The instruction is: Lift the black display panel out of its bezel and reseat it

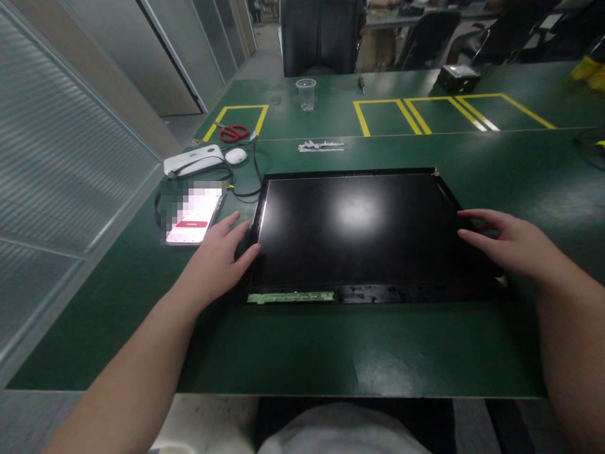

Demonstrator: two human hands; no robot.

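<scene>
A black flat display panel (pixel 359 233) lies face up on the green table (pixel 302 353), with a green circuit strip (pixel 290 297) showing along its near edge. My left hand (pixel 218 258) rests open at the panel's left edge, fingers spread and touching the frame. My right hand (pixel 513 243) lies open on the panel's right edge, fingers stretched out toward the screen. Neither hand holds anything.
A lit phone (pixel 193 214) lies left of the panel, beside a black cable (pixel 246 189). Further back are a white device (pixel 193 160), a white mouse (pixel 235 155), red scissors (pixel 234 132), a clear plastic cup (pixel 306 93), a row of small screws (pixel 321 146) and a dark box (pixel 457 77). Chairs stand beyond.
</scene>
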